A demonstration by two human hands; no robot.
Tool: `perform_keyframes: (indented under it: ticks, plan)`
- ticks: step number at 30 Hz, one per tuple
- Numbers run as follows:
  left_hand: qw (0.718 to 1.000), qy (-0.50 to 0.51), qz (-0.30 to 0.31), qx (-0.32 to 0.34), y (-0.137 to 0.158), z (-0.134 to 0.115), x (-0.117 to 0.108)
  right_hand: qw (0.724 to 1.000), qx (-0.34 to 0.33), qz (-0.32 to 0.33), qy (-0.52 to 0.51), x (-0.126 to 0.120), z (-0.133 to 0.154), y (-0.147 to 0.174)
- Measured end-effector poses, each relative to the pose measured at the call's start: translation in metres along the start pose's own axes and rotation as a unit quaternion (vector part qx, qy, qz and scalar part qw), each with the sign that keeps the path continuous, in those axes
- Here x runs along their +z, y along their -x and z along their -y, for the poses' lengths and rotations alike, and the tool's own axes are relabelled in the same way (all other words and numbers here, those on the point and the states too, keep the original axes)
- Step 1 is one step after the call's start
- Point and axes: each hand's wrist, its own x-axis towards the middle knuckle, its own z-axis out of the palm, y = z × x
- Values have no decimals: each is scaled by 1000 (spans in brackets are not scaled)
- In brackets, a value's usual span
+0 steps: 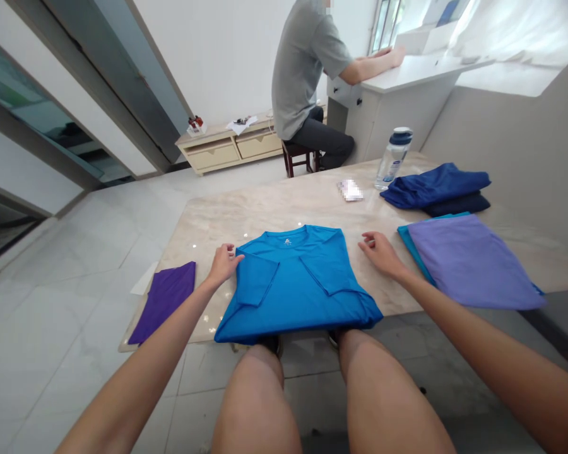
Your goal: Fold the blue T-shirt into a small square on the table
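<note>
Spanning white-tiled floor [99, 239] — marble table [274, 208], person seated beyond [303, 69].

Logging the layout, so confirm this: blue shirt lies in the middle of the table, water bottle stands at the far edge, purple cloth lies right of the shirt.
Wrong side. In the head view the purple cloth lies left of the blue shirt; the rest holds.

No legible text on anything.

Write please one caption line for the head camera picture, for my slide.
Left hand touches a blue T-shirt with sleeves folded in, on a table; right hand hovers beside it.
</note>
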Motion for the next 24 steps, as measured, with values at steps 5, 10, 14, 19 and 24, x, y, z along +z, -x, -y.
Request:
perform_keyframes:
  ticks: [5,10,14,19,24]
  plan:
    - [986,-89,139,13,-59,3,-5,973,-28,228,34,3,23,-94]
    - [931,-149,322,88,-92,-11,-4,899,-118,395,149,15,55,-145]
    - [927,-204,294,114,-110,-18,-2,892,-147,377,201,30,69,-168]
    - [957,-247,102,114,-147,-35,-11,957,-153,122,215,34,95,-210]
    - [963,-208,-69,159,-177,-87,-47,960,-185,-48,204,-1,155,-255]
